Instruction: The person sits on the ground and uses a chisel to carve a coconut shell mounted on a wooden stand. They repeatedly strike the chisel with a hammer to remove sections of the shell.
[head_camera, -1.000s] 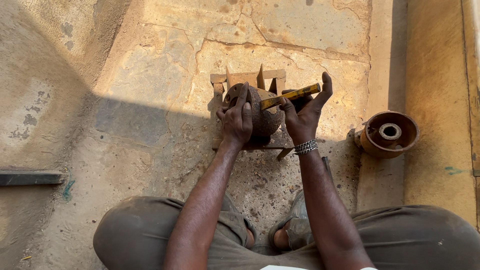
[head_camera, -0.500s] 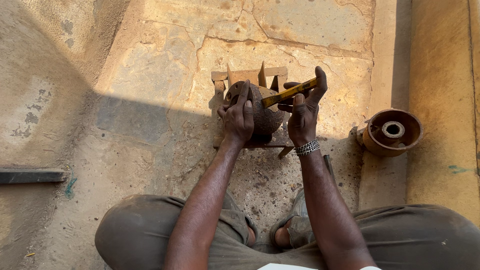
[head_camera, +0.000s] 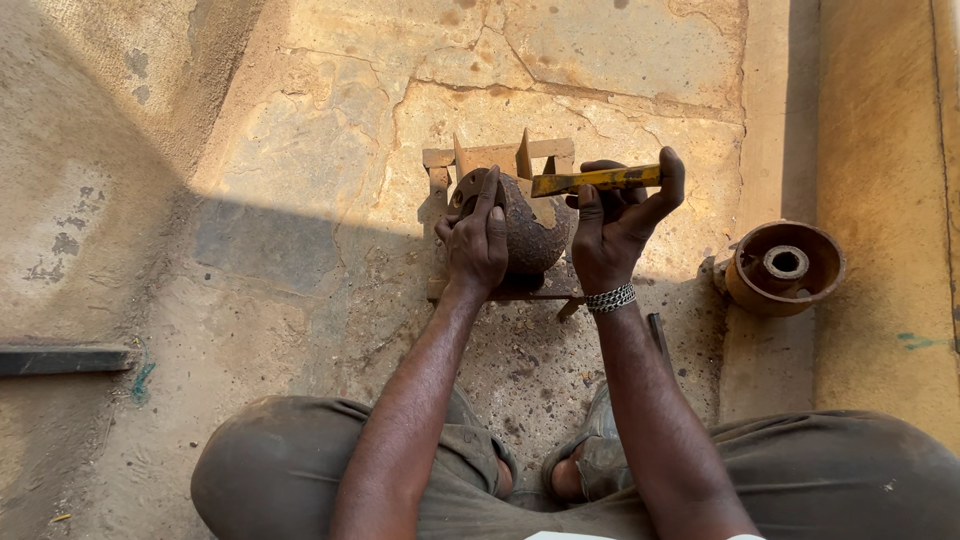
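The stone floor (head_camera: 600, 60) is cracked, sandy and half in shadow; it runs out of frame on all sides. The person's legs (head_camera: 290, 480) in dusty grey trousers are cut off at the lower edge. At right stands a rusty round pulley-like part (head_camera: 785, 265) with a raised hub. At the left edge a dark flat bar (head_camera: 60, 358) is only partly in frame. A small rusty metal frame (head_camera: 500, 158) of flat strips rests on the floor ahead of the knees; its lower half is hidden. On it sits a dark, rounded, pitted metal piece (head_camera: 530, 235), partly covered by both hands. The left hand (head_camera: 475, 245) is closed over its left side. The right hand (head_camera: 615, 225), wearing a chain bracelet (head_camera: 610, 298), grips a flat yellow bar (head_camera: 595, 180) laid across the piece's top.
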